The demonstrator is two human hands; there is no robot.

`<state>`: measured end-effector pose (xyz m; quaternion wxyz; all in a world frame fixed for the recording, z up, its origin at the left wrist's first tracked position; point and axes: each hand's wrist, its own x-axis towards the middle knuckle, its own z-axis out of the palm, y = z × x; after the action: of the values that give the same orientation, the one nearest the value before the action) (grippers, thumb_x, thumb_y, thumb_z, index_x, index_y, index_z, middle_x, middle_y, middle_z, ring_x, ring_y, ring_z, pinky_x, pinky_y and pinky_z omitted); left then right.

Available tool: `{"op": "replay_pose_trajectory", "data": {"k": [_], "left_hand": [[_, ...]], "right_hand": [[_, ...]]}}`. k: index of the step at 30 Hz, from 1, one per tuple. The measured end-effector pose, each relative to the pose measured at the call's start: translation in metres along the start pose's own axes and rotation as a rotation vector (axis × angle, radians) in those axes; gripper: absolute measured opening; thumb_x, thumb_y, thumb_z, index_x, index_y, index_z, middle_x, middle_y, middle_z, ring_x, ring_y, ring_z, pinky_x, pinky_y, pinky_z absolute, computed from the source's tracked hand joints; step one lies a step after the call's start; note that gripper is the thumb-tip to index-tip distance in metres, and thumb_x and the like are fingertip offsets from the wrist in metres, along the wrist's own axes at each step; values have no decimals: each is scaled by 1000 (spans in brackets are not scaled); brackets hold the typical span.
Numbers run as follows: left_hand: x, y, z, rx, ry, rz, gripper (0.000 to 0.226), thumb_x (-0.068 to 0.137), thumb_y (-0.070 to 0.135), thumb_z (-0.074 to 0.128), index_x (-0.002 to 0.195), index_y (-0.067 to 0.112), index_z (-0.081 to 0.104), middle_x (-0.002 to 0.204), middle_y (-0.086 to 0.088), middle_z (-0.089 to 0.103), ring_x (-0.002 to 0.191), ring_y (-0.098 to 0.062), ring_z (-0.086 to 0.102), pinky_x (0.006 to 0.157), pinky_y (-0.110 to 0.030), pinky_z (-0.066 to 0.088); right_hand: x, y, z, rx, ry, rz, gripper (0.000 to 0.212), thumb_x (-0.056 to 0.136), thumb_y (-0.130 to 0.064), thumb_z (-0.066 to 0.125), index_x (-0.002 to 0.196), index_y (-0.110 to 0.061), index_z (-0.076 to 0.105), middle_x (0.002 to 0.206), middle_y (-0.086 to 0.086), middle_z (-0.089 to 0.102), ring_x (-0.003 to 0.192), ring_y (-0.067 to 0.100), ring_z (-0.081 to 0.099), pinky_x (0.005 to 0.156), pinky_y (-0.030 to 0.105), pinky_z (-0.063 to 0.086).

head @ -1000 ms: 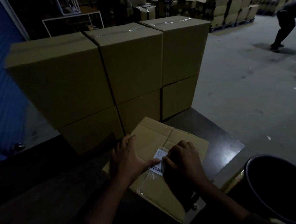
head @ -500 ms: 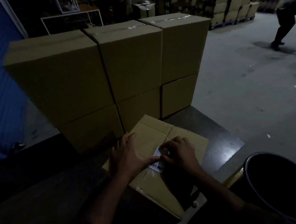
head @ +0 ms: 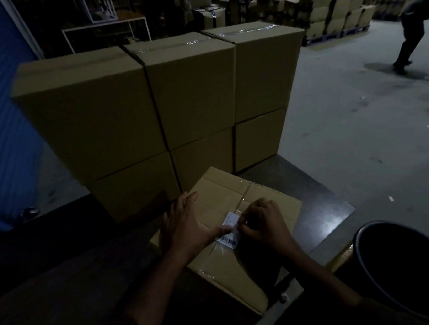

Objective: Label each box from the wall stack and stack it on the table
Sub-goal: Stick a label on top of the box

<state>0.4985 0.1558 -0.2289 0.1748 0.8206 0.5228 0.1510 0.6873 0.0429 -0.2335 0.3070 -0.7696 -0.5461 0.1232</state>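
A taped cardboard box (head: 265, 199) lies flat on the dark table (head: 317, 206) in front of me. A white barcode label (head: 230, 230) sits on its top near the tape seam. My left hand (head: 184, 226) rests flat on the box, its thumb pressing the label's lower left. My right hand (head: 263, 222) has curled fingers on the label's right edge, pinching it. Behind the box stands a stack of cardboard boxes (head: 187, 89), two layers high and three wide.
A dark round bin (head: 402, 264) stands at the lower right beside the table. A blue wall (head: 5, 123) is on the left. A person (head: 410, 27) bends over on the grey floor at the far right. Pallets of boxes (head: 329, 9) fill the background.
My right hand's fingers have shifted slightly up along the label's right edge. The left hand stays flat on the box with its thumb on the label.
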Motion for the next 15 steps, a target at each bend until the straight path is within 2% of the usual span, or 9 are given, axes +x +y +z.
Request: {"op": "replay_pose_trajectory", "data": {"k": [3, 6, 7, 9, 12, 15], "left_hand": [[0, 0, 0, -13, 5, -13, 147, 36, 115, 42, 159, 36, 26, 170, 8, 24, 152, -20, 28, 124, -52, 24], [-1, 1, -1, -31, 5, -29, 148, 34, 114, 46, 159, 35, 26, 169, 7, 25, 152, -20, 29, 124, -52, 23], [-1, 2, -2, -36, 5, -29, 147, 35, 113, 49, 158, 35, 27, 169, 7, 26, 152, -20, 29, 125, -52, 22], [-2, 3, -3, -44, 7, -36, 143, 37, 108, 56, 157, 35, 29, 168, 7, 26, 152, -20, 30, 124, -53, 22], [-6, 3, -1, -51, 38, -121, 134, 45, 103, 58, 155, 30, 34, 166, 2, 29, 149, -26, 31, 122, -50, 25], [-16, -3, 2, -79, 100, -192, 121, 53, 96, 63, 151, 27, 42, 156, -4, 38, 140, -32, 34, 115, -46, 33]], "right_hand": [[-29, -3, -2, -64, 192, 148, 21, 84, -44, 73, 103, -37, 70, 111, -11, 52, 111, 12, 40, 85, 28, 29], [-63, -10, 10, -77, 312, 239, 28, 85, -39, 74, 112, -37, 68, 127, -9, 54, 126, 15, 37, 104, 50, 34], [-70, -12, 17, -56, 312, 221, 30, 85, -39, 73, 115, -37, 68, 131, -9, 54, 129, 16, 38, 105, 56, 35], [-74, -12, 27, -21, 299, 180, 34, 86, -40, 67, 120, -35, 67, 134, -10, 54, 131, 17, 41, 106, 59, 37], [-52, -5, 21, -8, 235, 146, 36, 88, -38, 70, 124, -34, 67, 136, -12, 54, 132, 13, 42, 110, 53, 35], [-17, 11, 2, -71, 123, 32, 36, 86, -37, 72, 122, -32, 69, 133, -9, 59, 126, 16, 49, 105, 48, 42]]}}
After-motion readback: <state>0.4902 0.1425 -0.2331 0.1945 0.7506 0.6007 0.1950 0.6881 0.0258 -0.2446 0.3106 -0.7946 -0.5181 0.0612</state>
